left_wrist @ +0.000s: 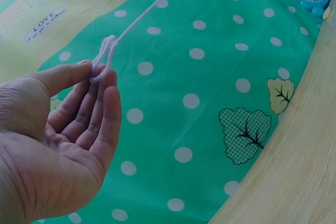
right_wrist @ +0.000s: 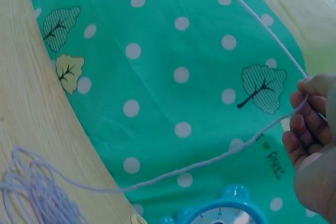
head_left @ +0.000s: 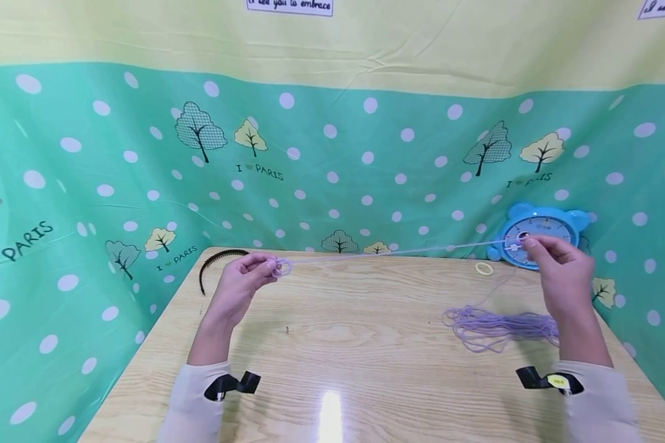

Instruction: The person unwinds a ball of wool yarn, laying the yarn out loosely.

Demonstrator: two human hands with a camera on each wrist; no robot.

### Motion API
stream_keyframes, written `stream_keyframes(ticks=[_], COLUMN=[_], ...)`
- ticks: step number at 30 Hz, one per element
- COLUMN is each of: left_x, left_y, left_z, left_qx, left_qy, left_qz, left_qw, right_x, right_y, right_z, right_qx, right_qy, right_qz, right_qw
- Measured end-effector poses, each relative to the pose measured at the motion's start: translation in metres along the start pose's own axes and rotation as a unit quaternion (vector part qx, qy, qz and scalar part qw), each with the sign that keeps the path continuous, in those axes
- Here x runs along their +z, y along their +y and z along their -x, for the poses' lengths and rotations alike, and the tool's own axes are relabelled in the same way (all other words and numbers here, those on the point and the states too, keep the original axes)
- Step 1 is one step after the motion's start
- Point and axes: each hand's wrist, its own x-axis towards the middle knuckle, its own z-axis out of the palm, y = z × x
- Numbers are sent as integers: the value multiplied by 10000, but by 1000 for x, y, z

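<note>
Between my raised hands runs a pale purple cord [head_left: 388,253], drawn nearly straight above the table. At its left end, my left hand [head_left: 245,284] pinches a small loop [head_left: 283,267] between thumb and fingertips; the left wrist view shows the loop [left_wrist: 105,56] standing up from the fingers. My right hand [head_left: 566,271] pinches the cord between thumb and forefinger, seen too in the right wrist view. From there the cord [right_wrist: 194,167] sags down to a loose bundle of the same cord [head_left: 495,329] on the table at the right.
A blue bear-shaped clock [head_left: 543,224] stands at the back right, partly behind my right hand. Beside it lies a pale yellow ring [head_left: 484,268]. A dark toothed headband [head_left: 213,261] lies at the back left. Green dotted cloth [head_left: 366,178] hangs behind the wooden table [head_left: 366,320].
</note>
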Motion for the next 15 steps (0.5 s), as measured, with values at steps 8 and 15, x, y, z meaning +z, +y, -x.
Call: stream_keyframes(ticks=[8, 15], left_x=[-1, -2], left_y=[0, 1], left_z=[-1, -1], left_qx=[-8, -16], left_qy=[86, 124], left_qz=[53, 83], left_qw=[9999, 9999], right_x=[-23, -48], right_y=[6, 14], right_z=[-2, -5], right_qx=[374, 717], right_qy=[378, 734], right_qz=[-98, -307], right_qw=[9985, 9942])
